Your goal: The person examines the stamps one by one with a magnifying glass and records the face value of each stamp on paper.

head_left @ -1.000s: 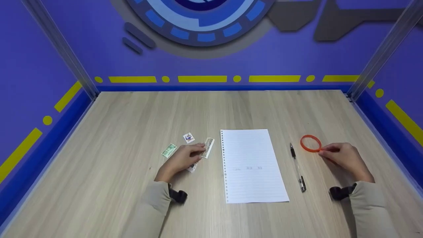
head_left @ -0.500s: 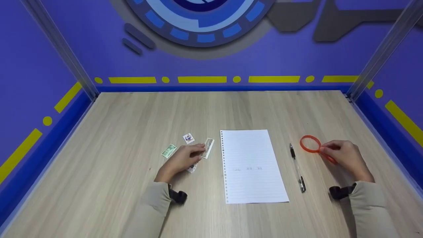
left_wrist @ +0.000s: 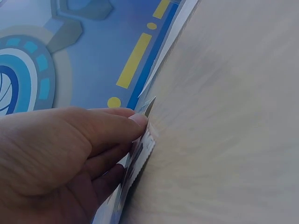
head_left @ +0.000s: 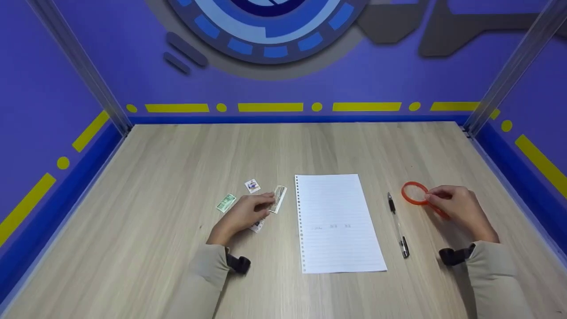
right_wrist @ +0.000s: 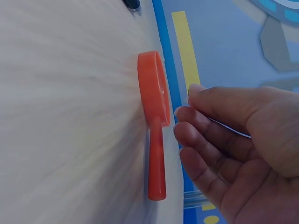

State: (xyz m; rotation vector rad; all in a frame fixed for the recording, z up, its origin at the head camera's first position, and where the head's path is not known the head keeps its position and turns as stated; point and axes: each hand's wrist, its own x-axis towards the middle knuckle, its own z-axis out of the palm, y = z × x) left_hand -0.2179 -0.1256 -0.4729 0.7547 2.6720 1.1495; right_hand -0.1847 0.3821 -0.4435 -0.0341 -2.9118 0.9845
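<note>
My left hand (head_left: 246, 212) lies low over several small postage stamps, thumb and fingertips right at a long beige stamp (head_left: 279, 199). In the left wrist view, that stamp's corner (left_wrist: 150, 106) shows beyond the thumb, and another stamp (left_wrist: 140, 161) with a toothed edge stands nearer. A stamp (head_left: 258, 226) is half hidden below the hand. My right hand (head_left: 460, 208) hovers by an orange magnifying glass (right_wrist: 152, 86) lying on the table. In the right wrist view, its loosely bent fingers stand apart from the handle (right_wrist: 157, 168) and grip nothing.
A lined, perforated sheet of paper (head_left: 339, 199) with faint writing lies between the hands. Right of it is a clear pen (head_left: 398, 226) with black ends. A green stamp (head_left: 226, 202) and a white-bordered one (head_left: 252, 185) lie left. Blue walls (head_left: 283, 88) enclose the table.
My right hand has moved slightly up and away from the magnifying glass, so more of its handle shows below the fingers. My left hand and the stamps stay where they were.
</note>
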